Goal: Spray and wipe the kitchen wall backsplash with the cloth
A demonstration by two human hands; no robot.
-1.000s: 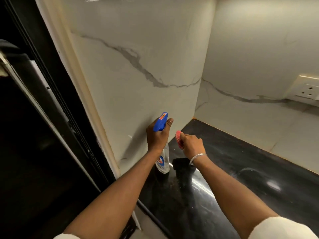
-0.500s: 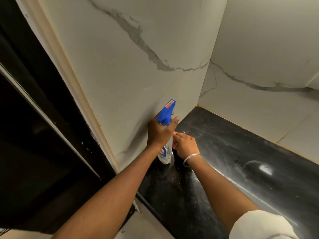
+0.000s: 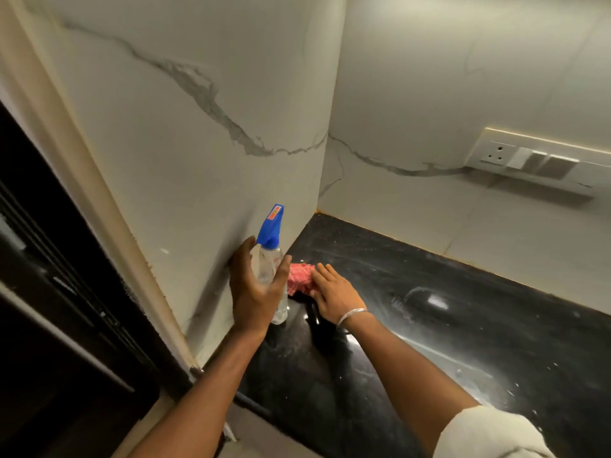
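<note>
Now that the spray bottle (image 3: 268, 259) stands on the worktop (image 3: 429, 325) beside the backsplash (image 3: 198, 160), the left hand (image 3: 254, 292) has let go and is spread open around it, while the right hand (image 3: 334, 295) lies flat on the red cloth (image 3: 299, 277), so wiping probably follows.

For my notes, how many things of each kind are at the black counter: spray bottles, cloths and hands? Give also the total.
Spray bottle: 1
Cloth: 1
Hands: 2 (left hand, right hand)
Total: 4
</note>
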